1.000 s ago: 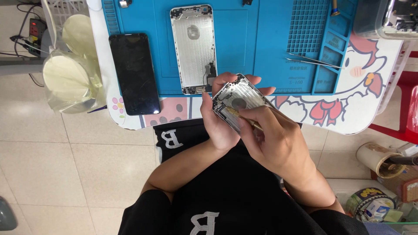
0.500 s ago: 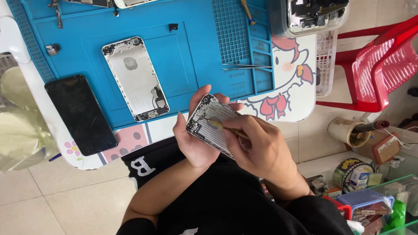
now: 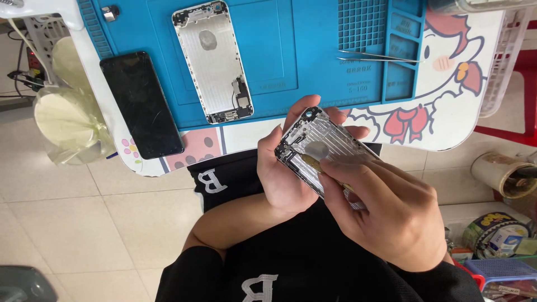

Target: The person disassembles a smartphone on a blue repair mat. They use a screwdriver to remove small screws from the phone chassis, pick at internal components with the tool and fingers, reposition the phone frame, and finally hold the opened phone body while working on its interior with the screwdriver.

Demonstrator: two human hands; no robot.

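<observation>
My left hand (image 3: 291, 173) grips an opened silver phone housing (image 3: 321, 148) from below, above my lap and just off the table's near edge. My right hand (image 3: 386, 215) lies over the housing's lower part and pinches a thin yellowish tool (image 3: 316, 165) whose tip rests inside the housing. A second empty silver phone housing (image 3: 212, 61) lies on the blue work mat (image 3: 291, 50). A black phone screen (image 3: 141, 103) lies at the mat's left, on the table's edge.
Metal tweezers (image 3: 377, 57) rest on the mat's right side by its grid of small compartments. A clear bag (image 3: 70, 112) hangs at the table's left. Cans and boxes (image 3: 498, 235) stand on the floor at the right, beside a red plastic chair (image 3: 520, 84).
The view has shifted and come closer. Both hands keep the housing between them, with my right hand still working the tool inside it.
</observation>
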